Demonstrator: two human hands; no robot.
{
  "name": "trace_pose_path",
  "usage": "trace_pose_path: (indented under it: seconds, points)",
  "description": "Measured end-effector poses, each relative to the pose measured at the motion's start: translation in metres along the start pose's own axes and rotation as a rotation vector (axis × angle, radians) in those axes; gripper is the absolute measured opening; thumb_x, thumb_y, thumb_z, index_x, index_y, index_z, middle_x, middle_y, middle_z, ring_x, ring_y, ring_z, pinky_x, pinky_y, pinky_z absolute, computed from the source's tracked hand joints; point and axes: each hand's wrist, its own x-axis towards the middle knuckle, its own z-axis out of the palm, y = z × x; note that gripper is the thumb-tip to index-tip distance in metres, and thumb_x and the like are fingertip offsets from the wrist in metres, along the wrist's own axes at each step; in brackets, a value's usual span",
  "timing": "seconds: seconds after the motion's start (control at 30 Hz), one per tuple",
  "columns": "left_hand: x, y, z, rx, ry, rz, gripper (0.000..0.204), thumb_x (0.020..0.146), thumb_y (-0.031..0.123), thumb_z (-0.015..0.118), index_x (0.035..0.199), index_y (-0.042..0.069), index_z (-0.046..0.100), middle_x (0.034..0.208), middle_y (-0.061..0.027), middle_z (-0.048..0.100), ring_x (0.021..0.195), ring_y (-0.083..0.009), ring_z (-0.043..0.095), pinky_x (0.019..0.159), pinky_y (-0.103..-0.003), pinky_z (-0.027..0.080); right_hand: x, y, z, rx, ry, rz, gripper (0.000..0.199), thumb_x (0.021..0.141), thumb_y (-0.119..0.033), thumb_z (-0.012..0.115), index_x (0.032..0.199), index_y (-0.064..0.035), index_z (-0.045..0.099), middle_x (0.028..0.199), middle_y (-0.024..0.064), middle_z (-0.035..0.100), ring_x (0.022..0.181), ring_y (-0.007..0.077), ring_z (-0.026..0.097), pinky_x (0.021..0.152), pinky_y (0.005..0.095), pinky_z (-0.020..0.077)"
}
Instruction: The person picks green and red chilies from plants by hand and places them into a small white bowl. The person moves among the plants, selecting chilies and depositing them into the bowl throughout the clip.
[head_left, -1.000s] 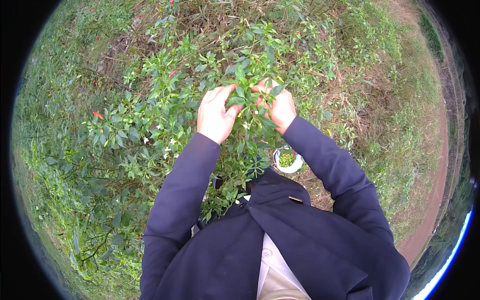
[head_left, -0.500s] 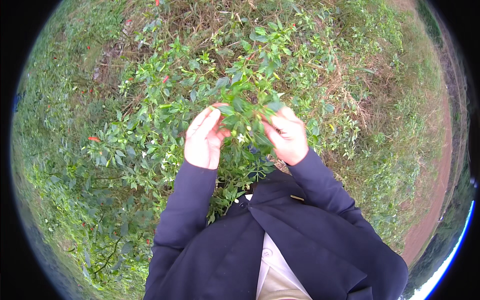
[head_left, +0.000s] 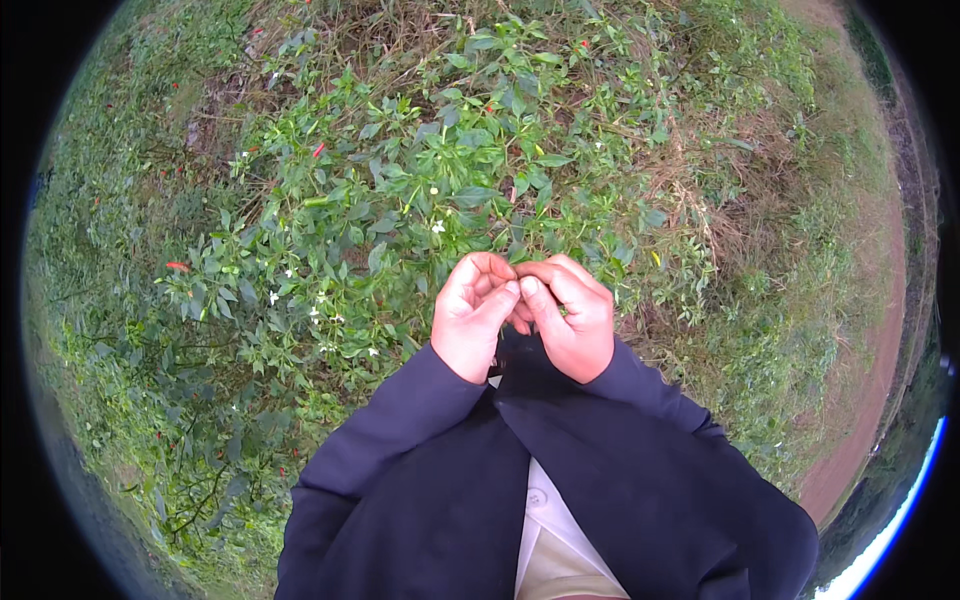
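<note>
My left hand (head_left: 470, 318) and my right hand (head_left: 575, 318) meet fingertip to fingertip close in front of my dark jacket. Thumbs and index fingers of both are pinched together. Whatever sits between them, if anything, is too small or hidden to name. Just beyond the fingers stands a leafy green chili plant (head_left: 440, 160) with small white flowers (head_left: 437, 227); whether the fingertips touch its leaves I cannot tell.
Red chilies hang to the left (head_left: 178, 267) and farther up (head_left: 319, 150). A green chili (head_left: 318, 202) shows among the leaves, a yellow one (head_left: 656, 258) to the right. Dry grass (head_left: 690, 200) lies between plants; a bare dirt strip (head_left: 860, 420) runs along the right.
Both hands have let go of the leafy branch, which has sprung away from me. They have drawn closer to my body and come together, fingertips pinched.
</note>
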Motion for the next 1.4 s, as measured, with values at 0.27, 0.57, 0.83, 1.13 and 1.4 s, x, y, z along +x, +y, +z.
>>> trace_pose_path:
  seconds: [0.27, 0.57, 0.83, 1.13, 1.4]
  points:
    - [-0.01, 0.006, -0.043, 0.587, 0.372, 0.297, 0.016, 0.087, -0.004, 0.044, 0.096, -0.001, 0.057, 0.095, -0.0075, 0.06, 0.089, -0.0134, 0.057, 0.083, -0.026, 0.044, -0.005, 0.081, -0.068, 0.477, -0.415, 0.657, 0.021, 0.092, -0.015, 0.049, 0.099, 0.0011, 0.061, 0.077, 0.0026, 0.061, 0.061, 0.0052, 0.052, 0.053, 0.0192, 0.0452]
    - [0.082, -0.007, 0.086, 1.465, -0.413, 0.722, 0.017, 0.063, -0.004, 0.051, 0.076, 0.005, 0.056, 0.071, -0.0074, 0.056, 0.078, -0.0267, 0.056, 0.085, -0.04, 0.039, 0.107, 0.122, -0.056, 0.136, -0.327, 0.287, 0.024, 0.089, -0.01, 0.043, 0.105, 0.0011, 0.057, 0.086, 0.0088, 0.064, 0.074, 0.0162, 0.059, 0.068, 0.0281, 0.0492]
    - [0.061, 0.008, -0.002, 2.226, 0.596, 0.568, 0.025, 0.073, 0.02, 0.065, 0.094, 0.01, 0.055, 0.098, -0.0078, 0.052, 0.098, -0.0261, 0.048, 0.092, -0.056, 0.034, 0.115, 0.153, -0.05, -0.261, -0.63, 0.076, 0.026, 0.085, -0.018, 0.05, 0.104, -0.0024, 0.061, 0.083, 0.0117, 0.065, 0.076, 0.0195, 0.062, 0.071, 0.0318, 0.048]
    - [-0.038, 0.02, -0.037, 2.298, 0.395, -0.092, 0.041, 0.076, 0.018, 0.062, 0.113, 0.001, 0.053, 0.127, -0.0155, 0.044, 0.122, -0.0296, 0.038, 0.101, -0.044, 0.029, 0.15, 0.124, -0.012, -0.206, -0.976, -0.036, 0.028, 0.085, -0.026, 0.047, 0.094, -0.005, 0.063, 0.089, 0.0146, 0.063, 0.085, 0.0327, 0.06, 0.077, 0.0418, 0.0466]
    - [-0.057, 0.012, -0.012, 2.039, 0.427, -0.027, 0.036, 0.077, 0.007, 0.059, 0.111, -0.004, 0.054, 0.126, -0.018, 0.046, 0.119, -0.0329, 0.043, 0.099, -0.042, 0.034, 0.11, 0.092, 0.021, -0.188, -1.059, -0.62, 0.025, 0.086, -0.019, 0.046, 0.087, 0.0014, 0.06, 0.076, 0.016, 0.059, 0.072, 0.0312, 0.062, 0.063, 0.0399, 0.0503]
